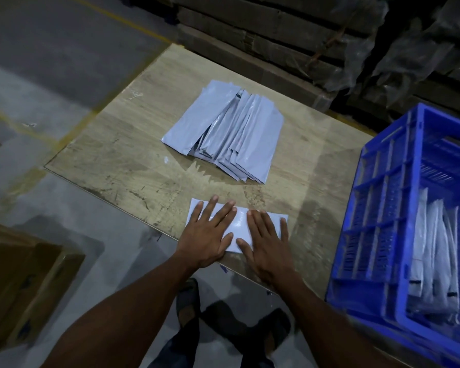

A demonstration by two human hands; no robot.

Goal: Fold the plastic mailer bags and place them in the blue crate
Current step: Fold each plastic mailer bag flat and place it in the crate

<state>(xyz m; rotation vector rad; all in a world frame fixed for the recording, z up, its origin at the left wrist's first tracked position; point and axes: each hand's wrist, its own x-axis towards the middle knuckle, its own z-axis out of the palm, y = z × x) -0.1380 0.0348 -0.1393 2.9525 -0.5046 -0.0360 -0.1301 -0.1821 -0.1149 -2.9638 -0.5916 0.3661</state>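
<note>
2 hands press flat on 1 white mailer [240, 223] at the near edge of a wooden board [122, 155]. Left hand [209, 235] covers the bag's left half, right hand [266, 241] its right half; fingers straight and spread, palms down, nothing pinched or curled round. Thumbs point inward w/ a strip of glossy plastic showing between them. The bag lies lengthwise across the board, its far left corner and right end poking out past the fingertips.

Farther back, near the board's middle, a fanned stack [225, 134] of unfolded grey mailers lies well apart from the hands, overlapping like cards & angled toward the far left. Bare board between stack and pressed bag.

Blue crate [377, 208] stands just beside the board on the right, its ribbed wall close to the right hand. Inside, several folded bags [433, 256] stand on edge along the near wall.

Cardboard boxes [19, 282] sit at lower left on the concrete floor. Stacked flat cartons [250, 30] & crumpled clear plastic wrap [398, 49] fill the dim background. The person's sandalled feet [189, 301] show below the board's edge, btwn the forearms.
</note>
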